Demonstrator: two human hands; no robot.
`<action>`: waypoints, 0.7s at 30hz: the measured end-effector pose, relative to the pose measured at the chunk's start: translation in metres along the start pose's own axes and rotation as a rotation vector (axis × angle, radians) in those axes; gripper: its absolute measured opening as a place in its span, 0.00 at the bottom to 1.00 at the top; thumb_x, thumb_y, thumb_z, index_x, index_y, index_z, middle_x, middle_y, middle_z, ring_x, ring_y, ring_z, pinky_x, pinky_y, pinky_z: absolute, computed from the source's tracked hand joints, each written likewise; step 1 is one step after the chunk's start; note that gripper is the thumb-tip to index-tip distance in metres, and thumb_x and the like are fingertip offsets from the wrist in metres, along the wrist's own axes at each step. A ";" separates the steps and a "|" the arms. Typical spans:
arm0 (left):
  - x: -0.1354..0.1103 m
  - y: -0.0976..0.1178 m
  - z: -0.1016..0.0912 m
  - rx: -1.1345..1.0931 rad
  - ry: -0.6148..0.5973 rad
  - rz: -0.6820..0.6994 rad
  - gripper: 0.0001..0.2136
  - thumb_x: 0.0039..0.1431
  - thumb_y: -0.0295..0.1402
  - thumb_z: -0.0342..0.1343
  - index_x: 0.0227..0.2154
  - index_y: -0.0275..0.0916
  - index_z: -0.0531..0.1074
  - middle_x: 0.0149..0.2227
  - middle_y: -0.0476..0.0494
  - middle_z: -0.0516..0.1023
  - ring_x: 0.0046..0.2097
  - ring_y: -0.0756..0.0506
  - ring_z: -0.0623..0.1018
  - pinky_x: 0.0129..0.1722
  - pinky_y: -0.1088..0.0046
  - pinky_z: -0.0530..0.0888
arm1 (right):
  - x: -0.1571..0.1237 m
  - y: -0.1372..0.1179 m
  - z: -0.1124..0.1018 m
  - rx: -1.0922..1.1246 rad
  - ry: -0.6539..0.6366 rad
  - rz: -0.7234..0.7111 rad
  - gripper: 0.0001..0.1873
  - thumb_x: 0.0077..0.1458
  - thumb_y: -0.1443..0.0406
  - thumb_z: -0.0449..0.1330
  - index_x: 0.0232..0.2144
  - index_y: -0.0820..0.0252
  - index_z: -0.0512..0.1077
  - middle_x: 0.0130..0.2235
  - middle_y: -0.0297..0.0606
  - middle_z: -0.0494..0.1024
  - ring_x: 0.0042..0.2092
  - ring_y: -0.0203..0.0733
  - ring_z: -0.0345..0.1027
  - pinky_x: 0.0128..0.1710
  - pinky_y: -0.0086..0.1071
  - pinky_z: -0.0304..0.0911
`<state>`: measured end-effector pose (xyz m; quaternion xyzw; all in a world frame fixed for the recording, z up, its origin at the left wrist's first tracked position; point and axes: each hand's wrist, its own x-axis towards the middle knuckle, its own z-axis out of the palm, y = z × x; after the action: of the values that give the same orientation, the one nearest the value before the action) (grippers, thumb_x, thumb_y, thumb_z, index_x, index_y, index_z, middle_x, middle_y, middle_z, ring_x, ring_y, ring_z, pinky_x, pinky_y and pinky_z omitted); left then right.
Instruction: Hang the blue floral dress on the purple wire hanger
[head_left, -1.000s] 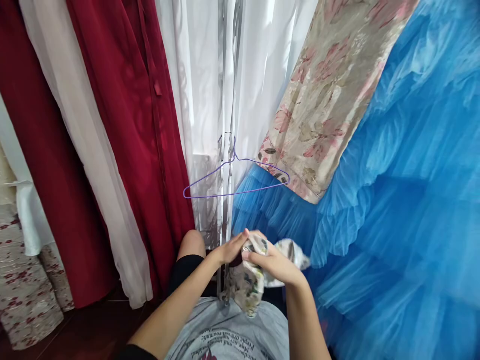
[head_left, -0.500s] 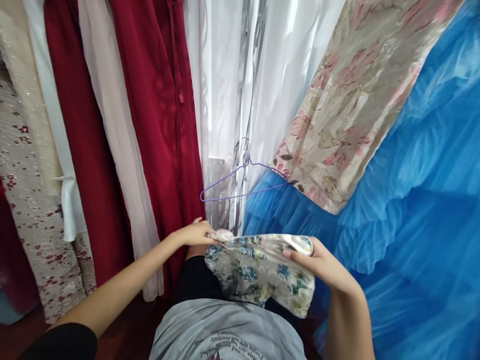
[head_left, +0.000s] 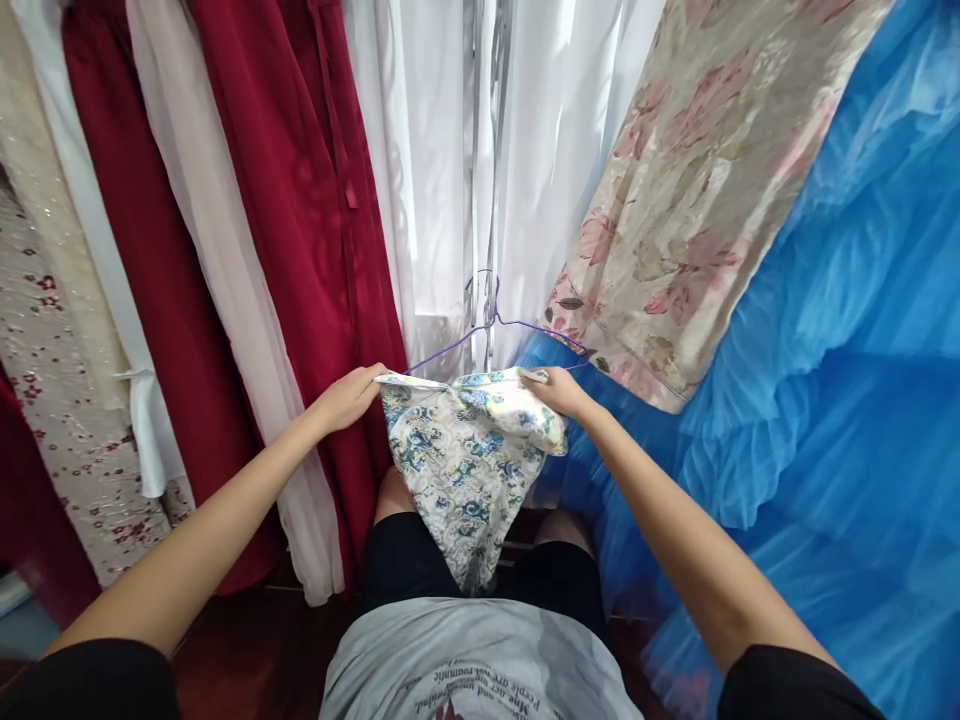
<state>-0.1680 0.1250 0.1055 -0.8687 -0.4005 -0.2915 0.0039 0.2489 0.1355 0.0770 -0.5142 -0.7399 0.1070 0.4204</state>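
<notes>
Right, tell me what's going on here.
A person holds up a floral cloth by its top edge, left hand at one end and right hand near the other. Behind it hangs a purple hanger, partly hidden; whether they touch is unclear. Red fabric hangs to the left, ruffled blue fabric to the right.

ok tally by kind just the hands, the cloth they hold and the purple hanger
Hands: 2 (left hand, right hand)
Held cloth: 1
Purple hanger: 1
Total: 4
</notes>
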 end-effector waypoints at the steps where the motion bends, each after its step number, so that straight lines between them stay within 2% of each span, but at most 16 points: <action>1: 0.006 -0.002 0.000 -0.046 0.031 -0.006 0.17 0.71 0.38 0.39 0.47 0.42 0.73 0.49 0.43 0.80 0.48 0.40 0.77 0.50 0.65 0.70 | -0.002 0.002 0.006 -0.004 -0.005 0.004 0.16 0.56 0.55 0.60 0.33 0.63 0.79 0.34 0.43 0.82 0.37 0.49 0.72 0.39 0.36 0.63; 4: 0.028 -0.006 0.006 -0.165 0.156 -0.018 0.18 0.71 0.40 0.40 0.48 0.40 0.74 0.53 0.42 0.79 0.52 0.40 0.77 0.53 0.65 0.70 | -0.017 0.004 0.019 0.011 0.004 -0.007 0.17 0.58 0.54 0.58 0.27 0.61 0.75 0.27 0.38 0.76 0.31 0.43 0.66 0.33 0.33 0.58; 8: 0.070 0.000 0.024 -0.273 0.309 -0.024 0.16 0.66 0.39 0.47 0.41 0.38 0.78 0.52 0.39 0.80 0.55 0.38 0.77 0.55 0.65 0.70 | -0.037 -0.003 0.021 0.063 -0.008 -0.037 0.19 0.59 0.52 0.56 0.26 0.61 0.71 0.26 0.34 0.72 0.30 0.39 0.62 0.30 0.30 0.54; 12: 0.107 0.032 0.045 -0.413 0.264 0.048 0.16 0.63 0.40 0.50 0.41 0.36 0.79 0.44 0.39 0.82 0.47 0.40 0.80 0.50 0.66 0.72 | -0.047 -0.017 0.020 0.114 -0.008 -0.020 0.19 0.58 0.53 0.57 0.24 0.61 0.70 0.24 0.33 0.69 0.29 0.38 0.60 0.29 0.30 0.53; 14: 0.114 0.051 0.051 -0.370 0.284 0.058 0.17 0.64 0.43 0.51 0.44 0.37 0.78 0.44 0.40 0.82 0.46 0.40 0.80 0.48 0.66 0.72 | -0.050 -0.024 0.017 0.127 0.002 -0.008 0.18 0.58 0.54 0.58 0.24 0.62 0.72 0.24 0.33 0.70 0.29 0.38 0.60 0.30 0.31 0.54; 16: 0.112 0.065 0.053 -0.221 0.354 0.004 0.19 0.63 0.48 0.54 0.49 0.40 0.75 0.44 0.40 0.81 0.44 0.39 0.79 0.45 0.66 0.72 | -0.055 -0.029 0.006 0.155 -0.025 -0.008 0.17 0.57 0.55 0.59 0.29 0.63 0.77 0.26 0.35 0.74 0.30 0.39 0.63 0.31 0.31 0.57; 18: 0.104 0.071 0.052 -0.058 0.392 -0.060 0.22 0.60 0.51 0.57 0.50 0.42 0.73 0.40 0.41 0.80 0.41 0.38 0.79 0.41 0.67 0.70 | -0.061 -0.032 -0.015 0.197 -0.068 -0.034 0.17 0.52 0.57 0.64 0.40 0.64 0.81 0.33 0.38 0.80 0.33 0.41 0.68 0.35 0.32 0.62; 20: 0.092 0.069 0.050 0.025 0.404 -0.073 0.20 0.61 0.51 0.57 0.47 0.42 0.73 0.35 0.43 0.79 0.36 0.39 0.78 0.38 0.68 0.68 | -0.070 -0.033 -0.040 0.228 -0.078 -0.062 0.30 0.47 0.60 0.68 0.54 0.61 0.77 0.37 0.37 0.82 0.34 0.41 0.70 0.38 0.33 0.64; 21: 0.087 0.067 0.050 0.033 0.407 -0.064 0.18 0.62 0.50 0.55 0.45 0.42 0.73 0.33 0.44 0.78 0.34 0.41 0.77 0.36 0.69 0.67 | -0.074 -0.032 -0.053 0.238 -0.057 -0.065 0.36 0.46 0.61 0.69 0.59 0.60 0.73 0.35 0.36 0.82 0.32 0.40 0.70 0.37 0.33 0.65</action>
<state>-0.0518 0.1515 0.1238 -0.7785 -0.4237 -0.4542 0.0898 0.2746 0.0435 0.0912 -0.4330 -0.7500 0.1948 0.4606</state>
